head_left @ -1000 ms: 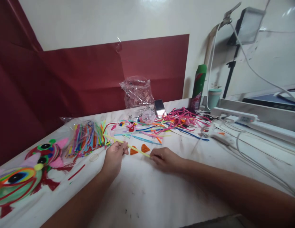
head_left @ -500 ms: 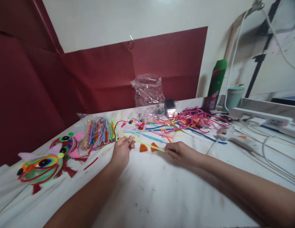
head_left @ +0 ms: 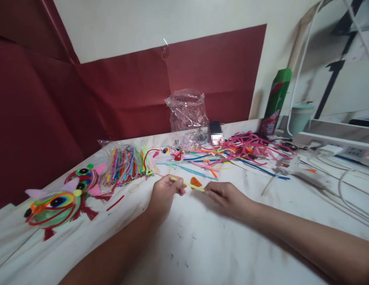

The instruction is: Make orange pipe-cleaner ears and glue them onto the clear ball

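Between my hands stretches a yellow pipe cleaner [head_left: 190,185], held above the white tabletop. My left hand [head_left: 167,190] is closed, pinching it near its left end. At the other end my right hand [head_left: 222,194] grips it between thumb and fingers, also closed. Just behind the pipe cleaner lies an orange fuzzy piece [head_left: 196,181]; my left hand partly hides what lies beside it. Further left, a short red pipe cleaner [head_left: 115,202] rests on the table.
Two colourful animal-face crafts [head_left: 55,206] with tassels sit at the left. Behind my hands are a bundle of pipe cleaners [head_left: 127,164], a pink tangle [head_left: 249,145] and a clear plastic bag [head_left: 188,111]. A green spray can [head_left: 278,101] and a power strip [head_left: 345,148] stand right.
My left hand has moved right, closer to my right hand, so a shorter stretch of yellow pipe cleaner shows between them. It now covers one orange piece. The view has shifted slightly.
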`<control>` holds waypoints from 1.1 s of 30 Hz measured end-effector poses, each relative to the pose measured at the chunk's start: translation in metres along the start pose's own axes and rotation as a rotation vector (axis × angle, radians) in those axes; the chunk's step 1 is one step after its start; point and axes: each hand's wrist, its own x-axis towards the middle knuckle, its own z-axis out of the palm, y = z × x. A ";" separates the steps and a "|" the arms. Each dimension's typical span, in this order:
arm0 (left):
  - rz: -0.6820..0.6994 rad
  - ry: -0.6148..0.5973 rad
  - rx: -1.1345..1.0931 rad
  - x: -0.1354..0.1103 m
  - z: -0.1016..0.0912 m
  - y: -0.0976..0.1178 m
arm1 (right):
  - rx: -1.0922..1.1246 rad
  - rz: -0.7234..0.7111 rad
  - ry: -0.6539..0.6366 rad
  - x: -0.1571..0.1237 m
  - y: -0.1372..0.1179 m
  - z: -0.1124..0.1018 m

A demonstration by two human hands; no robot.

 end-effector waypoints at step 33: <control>0.147 0.277 0.099 0.053 -0.059 0.010 | -0.472 -0.099 0.099 0.013 0.030 -0.049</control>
